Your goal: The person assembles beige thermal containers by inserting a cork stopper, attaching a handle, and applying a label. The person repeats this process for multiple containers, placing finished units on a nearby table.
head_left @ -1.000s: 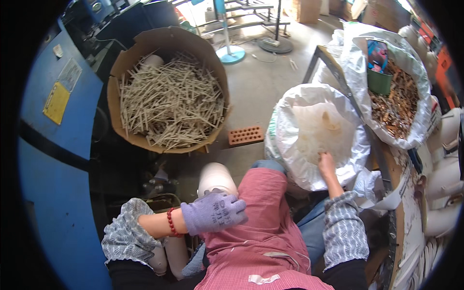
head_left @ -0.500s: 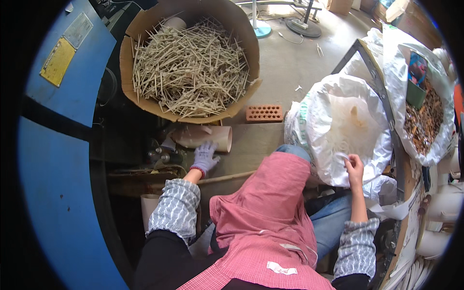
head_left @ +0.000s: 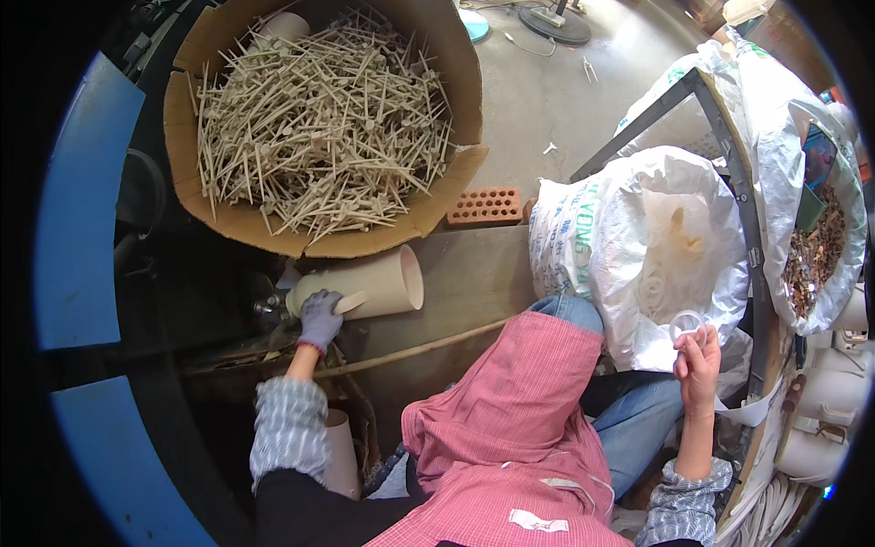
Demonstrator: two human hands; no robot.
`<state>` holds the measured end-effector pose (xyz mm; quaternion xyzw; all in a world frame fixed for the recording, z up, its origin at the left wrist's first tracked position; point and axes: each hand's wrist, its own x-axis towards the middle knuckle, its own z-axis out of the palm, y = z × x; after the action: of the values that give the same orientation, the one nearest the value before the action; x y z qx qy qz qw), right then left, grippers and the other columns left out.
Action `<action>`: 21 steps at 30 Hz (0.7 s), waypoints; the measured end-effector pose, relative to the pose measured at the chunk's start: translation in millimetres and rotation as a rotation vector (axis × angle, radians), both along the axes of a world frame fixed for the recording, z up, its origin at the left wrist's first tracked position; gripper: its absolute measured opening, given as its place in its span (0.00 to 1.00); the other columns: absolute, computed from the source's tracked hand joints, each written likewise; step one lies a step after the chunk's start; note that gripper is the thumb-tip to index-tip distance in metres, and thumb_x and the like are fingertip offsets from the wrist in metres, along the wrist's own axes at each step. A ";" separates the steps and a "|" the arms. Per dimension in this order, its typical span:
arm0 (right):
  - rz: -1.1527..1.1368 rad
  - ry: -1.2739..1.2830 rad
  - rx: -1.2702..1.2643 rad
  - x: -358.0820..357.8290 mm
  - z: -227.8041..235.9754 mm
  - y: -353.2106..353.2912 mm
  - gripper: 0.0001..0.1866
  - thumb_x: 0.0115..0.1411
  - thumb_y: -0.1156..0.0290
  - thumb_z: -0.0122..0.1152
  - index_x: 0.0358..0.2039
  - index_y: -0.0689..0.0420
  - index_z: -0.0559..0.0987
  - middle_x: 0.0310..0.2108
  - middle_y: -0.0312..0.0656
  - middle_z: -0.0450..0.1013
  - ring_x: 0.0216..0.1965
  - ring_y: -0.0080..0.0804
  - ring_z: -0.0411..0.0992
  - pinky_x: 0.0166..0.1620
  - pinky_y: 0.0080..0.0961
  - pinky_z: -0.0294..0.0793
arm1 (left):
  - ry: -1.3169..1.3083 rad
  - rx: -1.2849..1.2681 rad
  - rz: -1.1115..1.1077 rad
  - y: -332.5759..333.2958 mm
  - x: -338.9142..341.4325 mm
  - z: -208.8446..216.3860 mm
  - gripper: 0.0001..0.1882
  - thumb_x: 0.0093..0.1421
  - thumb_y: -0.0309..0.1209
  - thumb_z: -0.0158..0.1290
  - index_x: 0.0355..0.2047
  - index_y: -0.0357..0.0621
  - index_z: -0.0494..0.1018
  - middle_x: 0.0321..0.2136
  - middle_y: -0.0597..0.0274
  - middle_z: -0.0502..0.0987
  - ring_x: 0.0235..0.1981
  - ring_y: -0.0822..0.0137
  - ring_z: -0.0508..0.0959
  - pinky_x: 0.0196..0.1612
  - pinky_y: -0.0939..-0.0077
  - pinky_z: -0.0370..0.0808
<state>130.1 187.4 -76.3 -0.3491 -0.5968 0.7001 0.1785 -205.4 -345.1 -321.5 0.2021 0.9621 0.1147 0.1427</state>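
Observation:
My left hand, in a grey glove with a red cuff, grips the near side of a cream plastic jug beside its handle. The jug lies on its side, its open end to the right. Between the thumb and fingers of my bare right hand is a clear plastic ring. This hand is just above the near rim of a white woven sack. Pale translucent rings lie inside the sack.
A cardboard box full of thin beige plastic sprues stands at the far left. Nearby is a perforated red brick. A metal frame separates the sack from another one. Blue machine panels flank the left.
My left hand has moved left along the jug, whose handle now faces nearer me. My right hand has turned and shifted right and nearer, lifting the ring into view. The whole view has shifted.

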 end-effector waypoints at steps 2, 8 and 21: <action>0.152 -0.046 -0.062 -34.9 -0.2 -27.8 0.07 0.64 0.75 0.54 0.41 0.57 0.68 0.32 0.42 0.74 0.18 0.20 0.68 0.20 0.15 0.67 | 0.093 0.173 0.033 -18.9 37.2 51.4 0.21 0.41 0.27 0.54 0.40 0.47 0.76 0.41 0.50 0.76 0.48 0.47 0.72 0.54 0.57 0.68; 0.794 0.002 -0.273 -103.6 -28.6 -112.9 0.29 0.60 0.75 0.60 0.60 0.67 0.63 0.52 0.45 0.71 0.54 0.29 0.68 0.56 0.26 0.67 | 0.305 0.648 -0.165 76.9 134.1 240.7 0.15 0.41 0.25 0.61 0.33 0.49 0.76 0.31 0.59 0.75 0.36 0.54 0.75 0.41 0.61 0.70; 0.526 0.252 0.777 37.4 27.3 -88.9 0.20 0.56 0.77 0.61 0.51 0.65 0.75 0.47 0.51 0.75 0.45 0.39 0.75 0.48 0.33 0.75 | -0.886 1.742 0.321 140.9 90.2 262.2 0.37 0.63 0.57 0.47 0.62 0.43 0.58 0.51 0.58 0.70 0.53 0.64 0.71 0.54 0.65 0.72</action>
<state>167.5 98.5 -49.0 -0.0064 -0.8557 0.4837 0.1838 -115.2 -204.2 -59.3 0.0424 0.4175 0.8654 0.2738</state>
